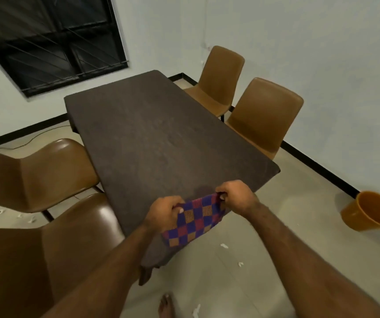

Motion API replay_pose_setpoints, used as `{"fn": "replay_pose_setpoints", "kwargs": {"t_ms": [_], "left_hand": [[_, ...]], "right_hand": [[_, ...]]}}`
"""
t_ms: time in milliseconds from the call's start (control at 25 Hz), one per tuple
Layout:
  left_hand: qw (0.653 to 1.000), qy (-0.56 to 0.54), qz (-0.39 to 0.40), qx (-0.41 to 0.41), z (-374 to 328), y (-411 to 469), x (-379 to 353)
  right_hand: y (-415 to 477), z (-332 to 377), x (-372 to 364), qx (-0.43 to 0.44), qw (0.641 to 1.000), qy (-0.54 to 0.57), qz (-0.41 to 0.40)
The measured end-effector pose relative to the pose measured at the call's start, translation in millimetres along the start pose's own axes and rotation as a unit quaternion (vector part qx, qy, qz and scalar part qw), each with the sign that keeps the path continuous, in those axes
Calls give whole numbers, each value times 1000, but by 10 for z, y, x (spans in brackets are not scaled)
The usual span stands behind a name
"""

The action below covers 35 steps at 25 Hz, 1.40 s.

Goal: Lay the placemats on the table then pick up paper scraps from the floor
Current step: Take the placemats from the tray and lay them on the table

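A checkered placemat (193, 220) in blue, red and orange hangs over the near end of the dark brown table (143, 134). My left hand (165, 212) pinches its left top corner and my right hand (237, 197) pinches its right top corner, both just above the table's near edge. White paper scraps lie on the tiled floor: one (224, 246) right of the mat, another (240, 263) below it, one (196, 311) near my bare foot (167, 306), and a few (19, 214) at the left under the chairs.
Two brown chairs (35, 175) stand along the table's left side and two more (264, 115) along its right. An orange bucket (372, 211) leans by the right wall. A dark window (53, 40) is at the far left, and a cable runs along the floor.
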<state>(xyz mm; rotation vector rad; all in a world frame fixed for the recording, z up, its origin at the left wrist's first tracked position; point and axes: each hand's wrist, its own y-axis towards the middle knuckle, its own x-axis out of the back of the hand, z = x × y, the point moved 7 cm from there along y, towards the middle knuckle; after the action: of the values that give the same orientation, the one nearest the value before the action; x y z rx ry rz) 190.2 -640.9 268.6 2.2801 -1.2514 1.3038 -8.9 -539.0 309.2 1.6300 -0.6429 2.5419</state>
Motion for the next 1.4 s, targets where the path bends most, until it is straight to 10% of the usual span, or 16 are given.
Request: {"fn": "replay_pose_setpoints", "kwargs": {"t_ms": [600, 1080, 1400], "left_hand": [[988, 48, -27, 144, 1440, 615, -95], [997, 50, 31, 47, 381, 839, -817], [988, 150, 14, 25, 469, 756, -818]], "right_hand": [[889, -101, -796, -184, 972, 148, -10], [1103, -259, -1210, -261, 924, 274, -65], [1088, -325, -1236, -327, 781, 525, -84]]}}
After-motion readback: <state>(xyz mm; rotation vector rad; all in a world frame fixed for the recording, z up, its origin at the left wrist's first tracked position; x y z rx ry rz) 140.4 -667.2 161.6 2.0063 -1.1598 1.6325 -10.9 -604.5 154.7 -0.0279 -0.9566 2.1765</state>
